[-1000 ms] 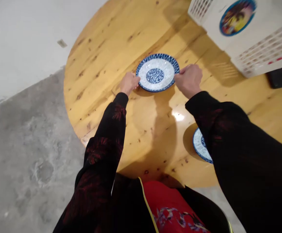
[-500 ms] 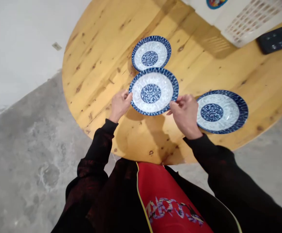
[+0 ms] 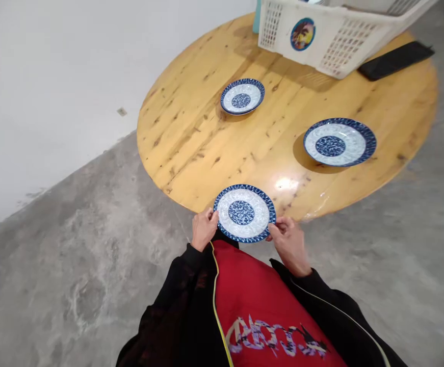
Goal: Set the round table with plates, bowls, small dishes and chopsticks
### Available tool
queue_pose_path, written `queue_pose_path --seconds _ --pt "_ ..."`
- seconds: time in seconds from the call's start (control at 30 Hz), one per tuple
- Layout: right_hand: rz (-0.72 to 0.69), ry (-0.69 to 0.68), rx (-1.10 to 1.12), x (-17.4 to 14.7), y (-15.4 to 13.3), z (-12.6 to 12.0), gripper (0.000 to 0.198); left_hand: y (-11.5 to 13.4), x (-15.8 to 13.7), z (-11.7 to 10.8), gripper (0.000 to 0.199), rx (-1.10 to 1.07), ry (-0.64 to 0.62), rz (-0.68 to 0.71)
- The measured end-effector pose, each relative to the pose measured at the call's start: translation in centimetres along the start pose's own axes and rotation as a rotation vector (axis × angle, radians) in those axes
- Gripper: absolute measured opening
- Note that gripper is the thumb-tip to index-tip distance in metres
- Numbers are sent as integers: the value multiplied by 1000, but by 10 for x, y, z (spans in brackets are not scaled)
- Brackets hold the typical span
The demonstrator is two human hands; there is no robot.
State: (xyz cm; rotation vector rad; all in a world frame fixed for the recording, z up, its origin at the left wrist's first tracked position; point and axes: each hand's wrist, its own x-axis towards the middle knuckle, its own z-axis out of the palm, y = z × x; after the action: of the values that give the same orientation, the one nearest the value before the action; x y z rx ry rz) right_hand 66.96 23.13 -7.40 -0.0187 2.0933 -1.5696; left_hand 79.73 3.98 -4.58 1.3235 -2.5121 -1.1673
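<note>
A white wall [image 3: 61,61] is seen on the far left, met by a grey concrete floor [image 3: 92,229], and beside them a round, glossy wooden table [image 3: 191,137] is lit so that a bright reflection is cast on its near part. At the near edge a blue-and-white patterned plate [image 3: 241,213] is held in front of the red top [image 3: 260,290] — its rim is pinched on the left by the left hand [image 3: 204,228] and on the right by the right hand [image 3: 289,245], thumbs laid over the edge. Whether the wood is touched by it cannot be told. Two matching plates are laid on the table: a far plate [image 3: 241,97], left of the middle, and a right plate [image 3: 340,142]. At the far side a white plastic basket [image 3: 323,46] is placed, marked with an oval sticker [image 3: 303,34] — and just to its right a flat black object [image 3: 395,60] is laid. Both arms are covered by black sleeves [image 3: 158,316].
</note>
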Motion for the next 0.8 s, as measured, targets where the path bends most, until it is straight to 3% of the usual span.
queue_pose_path --seconds 0.13,0.3,0.5,0.8 --pt "-28 -17 38 -19 5 15 33 -10 -10 -16 37 56 32 -10" --pt "-70 14 29 -18 5 31 31 -16 7 -25 39 61 47 44" --pt "-82 95 4 0 8 63 29 -30 50 -36 37 66 -2 140" --pt "-98 228 7 19 -3 144 22 -60 139 -81 32 72 -133 278"
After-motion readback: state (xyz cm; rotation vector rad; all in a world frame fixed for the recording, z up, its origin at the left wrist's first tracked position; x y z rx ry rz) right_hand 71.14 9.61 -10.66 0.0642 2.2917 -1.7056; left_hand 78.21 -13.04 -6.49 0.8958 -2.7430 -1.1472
